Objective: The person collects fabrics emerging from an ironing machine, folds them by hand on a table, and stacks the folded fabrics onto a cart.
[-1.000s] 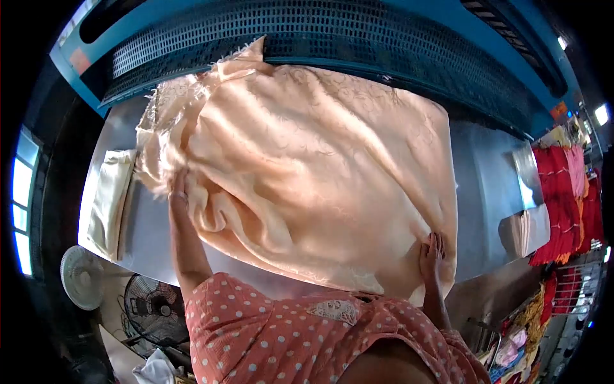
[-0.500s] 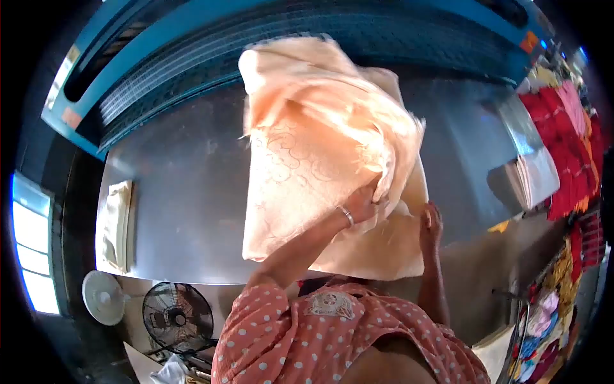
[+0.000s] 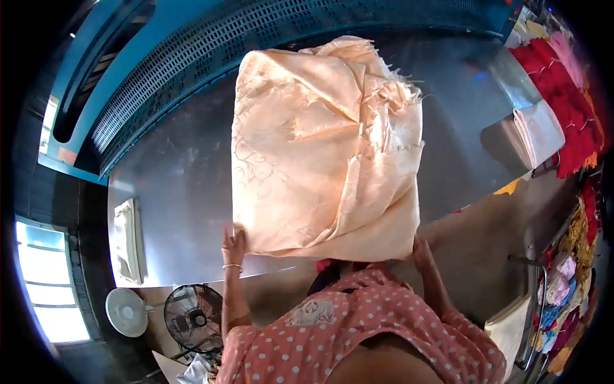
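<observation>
A peach patterned cloth [image 3: 288, 166], folded over on itself, lies on the grey metal table [image 3: 185, 185]. Its frayed edge shows at the upper right, with creases running down from there. My left hand [image 3: 235, 244] is at the cloth's lower left corner, with its fingers apart and the fingertips touching the edge. At the lower right corner is my right hand [image 3: 421, 251]; its fingers are mostly hidden by the cloth edge.
Folded pale cloth [image 3: 129, 240] lies at the table's left end, and another folded cloth [image 3: 539, 133] at the right end. Blue perforated machinery [image 3: 211, 64] runs along the back. Two fans [image 3: 193, 315] stand lower left; red cloths [image 3: 550, 96] hang at right.
The cloth's left side has come over to the right, making a smaller folded piece. My left hand went right with it, released it, and came back to the lower left corner.
</observation>
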Motion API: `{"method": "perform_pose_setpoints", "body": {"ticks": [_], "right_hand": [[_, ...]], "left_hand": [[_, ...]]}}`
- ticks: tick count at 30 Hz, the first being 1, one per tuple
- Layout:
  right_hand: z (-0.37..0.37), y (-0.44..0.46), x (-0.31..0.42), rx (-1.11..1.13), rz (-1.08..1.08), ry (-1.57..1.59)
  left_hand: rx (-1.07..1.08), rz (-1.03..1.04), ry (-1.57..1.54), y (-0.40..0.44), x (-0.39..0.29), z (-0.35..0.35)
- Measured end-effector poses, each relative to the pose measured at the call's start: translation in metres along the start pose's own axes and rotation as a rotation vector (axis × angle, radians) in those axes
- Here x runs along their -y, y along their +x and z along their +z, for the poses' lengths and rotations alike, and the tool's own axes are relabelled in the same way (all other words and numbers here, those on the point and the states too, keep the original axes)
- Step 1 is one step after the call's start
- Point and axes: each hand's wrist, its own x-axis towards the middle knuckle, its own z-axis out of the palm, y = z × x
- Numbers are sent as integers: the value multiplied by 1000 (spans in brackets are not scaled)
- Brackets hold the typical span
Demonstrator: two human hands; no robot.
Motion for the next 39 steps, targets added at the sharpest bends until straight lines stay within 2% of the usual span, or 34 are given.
{"method": "perform_pose_setpoints", "body": {"ticks": [1, 2, 3, 4, 5, 7, 9, 12, 13, 14, 16, 18, 19, 21, 24, 25, 28, 29, 32, 33, 34, 35, 36, 37, 38, 39], "right_hand": [[7, -6, 5, -24, 86, -17], [13, -8, 14, -51, 162, -34], [16, -11, 24, -80, 235, -54], [15, -13, 34, -56, 177, -149], [7, -16, 46, -32, 121, -246], [-21, -20, 64, -65, -3, -354], [-25, -28, 107, -212, -201, -300], [6, -31, 164, -343, -589, -203], [23, -26, 176, -341, -715, -178], [30, -11, 187, -237, -824, -206], [56, 31, 197, 305, -698, 494], [68, 49, 194, 14, -507, 293], [71, 58, 194, -126, -417, 193], [67, 51, 177, -161, -561, -312], [42, 50, 134, -168, -743, -994], [34, 59, 120, -154, -801, -1212], [20, 103, 72, -134, -806, -1389], [35, 106, 80, -163, -664, -1359], [9, 150, 89, 101, -792, -1181], [-1, 159, 93, 135, -714, -940], [-10, 160, 108, 99, -581, -880], [-18, 158, 131, 63, -450, -827], [-23, 153, 159, 106, -476, -593], [-26, 145, 189, 148, -486, -362], [-32, 142, 219, 98, -569, -414], [-38, 143, 246, 49, -658, -465]], "left_hand": [[41, 30, -71, -7, 12, 4], [-65, 270, -143, -7, 11, 9], [43, 113, -320, -10, 15, 1], [120, -62, -487, -18, -3, -16], [166, -146, -700, -31, -28, -45], [172, -126, -982, -38, -35, -75], [123, 124, -1226, -41, -31, -103], [135, 178, -1417, -29, -68, -152], [149, 125, -1458, -12, -80, -154], [162, 64, -1496, 8, -94, -153], [270, 159, -1529, 49, -112, -130], [270, 79, -1301, 79, -115, -100], [256, 227, -1117, 82, -105, -86], [214, 498, -734, 76, -84, -66], [49, 776, 375, 32, -79, -65], [24, 771, 375, 31, -80, -57], [-20, 727, 324, 34, -74, -15], [-20, 700, 269, 45, -70, 0], [-71, 659, 245, 61, -78, 6], [-46, 624, 245, 64, -76, -2], [-20, 585, 242, 63, -77, -7], [-114, 631, 153, 52, -96, -28], [-96, 623, -60, 38, -121, -53], [-53, 459, -192, 31, -125, -69], [-2, 466, -357, 17, -146, -94], [-112, 448, -457, 8, -155, -107]]}}
